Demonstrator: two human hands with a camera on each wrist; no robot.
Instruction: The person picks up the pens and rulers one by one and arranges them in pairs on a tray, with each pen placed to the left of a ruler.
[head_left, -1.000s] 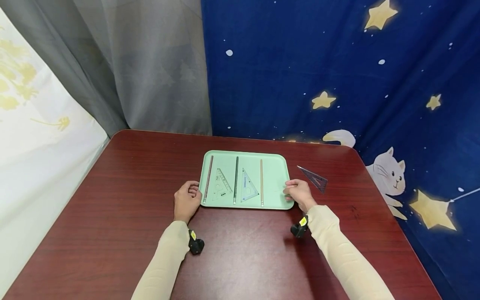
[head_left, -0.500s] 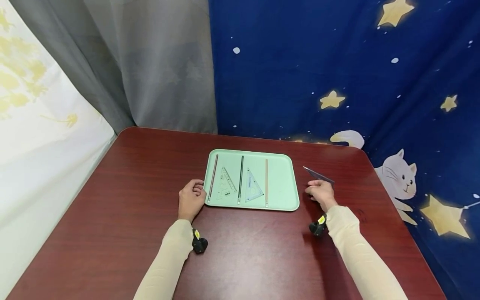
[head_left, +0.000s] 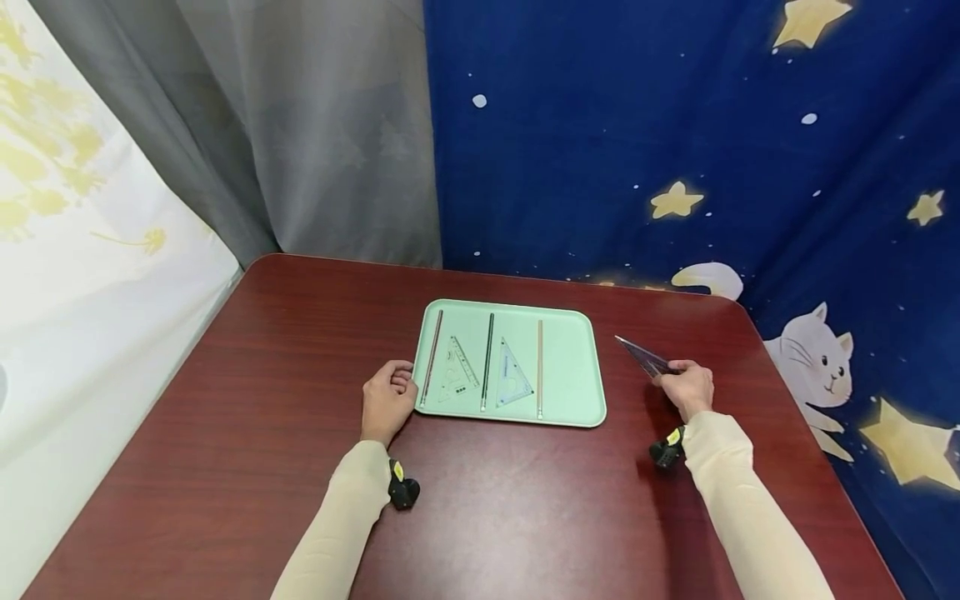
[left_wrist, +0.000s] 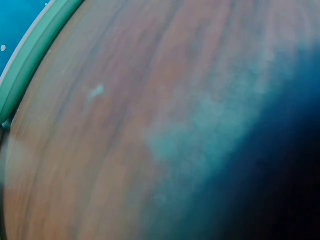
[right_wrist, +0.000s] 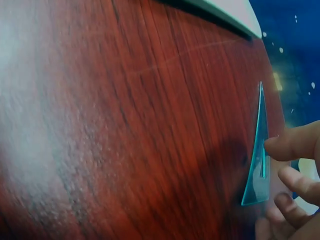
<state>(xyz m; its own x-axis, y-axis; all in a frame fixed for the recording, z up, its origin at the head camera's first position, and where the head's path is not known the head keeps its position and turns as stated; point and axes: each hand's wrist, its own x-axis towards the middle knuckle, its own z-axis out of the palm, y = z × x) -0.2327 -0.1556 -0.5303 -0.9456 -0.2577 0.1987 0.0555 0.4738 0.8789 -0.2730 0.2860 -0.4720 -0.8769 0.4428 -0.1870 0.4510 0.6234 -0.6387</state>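
Note:
On the table lies a pale green tray (head_left: 573,367) that bears two clear set squares, the left one (head_left: 459,367) and the blue-tinted one (head_left: 513,377), among three upright pencils. These are a dark red pencil (head_left: 432,358), a black pencil (head_left: 487,360) and a tan pencil (head_left: 540,368). My left hand (head_left: 387,400) grips the tray's left rim near its front corner with curled fingers. Right of the tray lies a dark translucent set square (head_left: 641,354). My right hand (head_left: 686,387) is at its right end; in the right wrist view, spread fingers (right_wrist: 295,142) reach its edge, one fingertip overlapping it.
The dark red wooden table (head_left: 480,517) stretches toward me. Behind it hang a grey curtain (head_left: 345,150) and a blue starry curtain (head_left: 570,150); a white cloth (head_left: 112,292) hangs at the left. A wrist camera (head_left: 403,490) sits on the left wrist.
My right hand has left the tray's right edge and moved right to the dark set square, which lies where it was on the table. My left hand stays at the tray's left rim.

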